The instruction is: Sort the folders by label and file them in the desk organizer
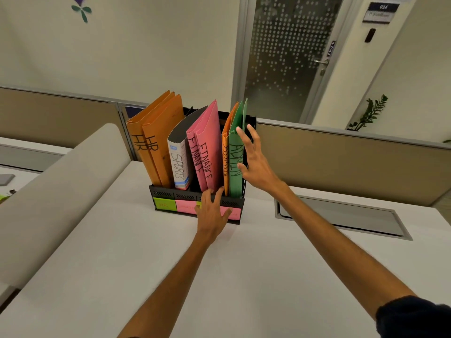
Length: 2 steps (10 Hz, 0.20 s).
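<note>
Head view. A black organizer [162, 194] is set on a white desk [170, 276], near its far edge, and upright folders are filed in it in labelled groups.

From the left, two orange folders [156, 147] are marked "HR" in black pen and lean to the left. Next, a white and grey folder [179, 164] is marked "SPORTS". Two pink folders [207, 152] are each marked "FINANCE". In the right-hand slot, a thin orange folder [225, 154] carries writing that is only partly seen. A green folder [234, 162] marked "ADMIN" is set just beside it.

Sticky notes are stuck to the organizer's front wall. A lime note [165, 204] reads "HR" in faint red. The writing on the pink note [185, 206] beside it cannot be read.

The left hand [213, 212] is laid flat against the front wall. Its fingers are spread, the notes on the right are partly covered by it, and its fingertips are at the rim below the pink folders. The right hand [255, 162] is held open with fingers spread wide against the green folder's right side, the thumb touching its spine. Nothing is gripped by either hand. A dark sleeve [415, 315] is seen at the lower right.

A grey hatch [341, 215] is set into the desk to the right. Beige partitions [341, 159] are placed behind the desk. Beyond them a glass door [285, 57] with a dotted film is seen, with a sign [382, 11] reading "034" and a plant [371, 113]. A purple and green decal [81, 8] is fixed to the wall at upper left.
</note>
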### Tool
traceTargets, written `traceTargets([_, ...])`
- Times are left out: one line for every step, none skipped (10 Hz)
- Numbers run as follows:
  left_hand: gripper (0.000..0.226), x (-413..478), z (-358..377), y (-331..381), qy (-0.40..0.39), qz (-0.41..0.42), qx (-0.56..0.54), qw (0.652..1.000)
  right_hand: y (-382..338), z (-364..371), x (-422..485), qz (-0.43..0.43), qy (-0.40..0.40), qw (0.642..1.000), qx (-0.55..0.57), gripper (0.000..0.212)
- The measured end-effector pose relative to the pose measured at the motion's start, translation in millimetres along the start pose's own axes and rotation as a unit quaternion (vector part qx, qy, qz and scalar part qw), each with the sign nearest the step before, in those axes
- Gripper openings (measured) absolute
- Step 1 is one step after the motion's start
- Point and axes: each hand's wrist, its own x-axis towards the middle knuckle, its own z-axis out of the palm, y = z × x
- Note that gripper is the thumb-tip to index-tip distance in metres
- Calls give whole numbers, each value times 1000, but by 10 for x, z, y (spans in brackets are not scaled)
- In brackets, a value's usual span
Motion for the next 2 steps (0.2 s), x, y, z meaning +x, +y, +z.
traceTargets([65,-119,-63,-13,6,9,4,1000,40,25,-259,32,33,999,2,95])
traceTargets([58,-257,-132,11,26,28,3,999,52,81,-594,88,23,996,9,86])
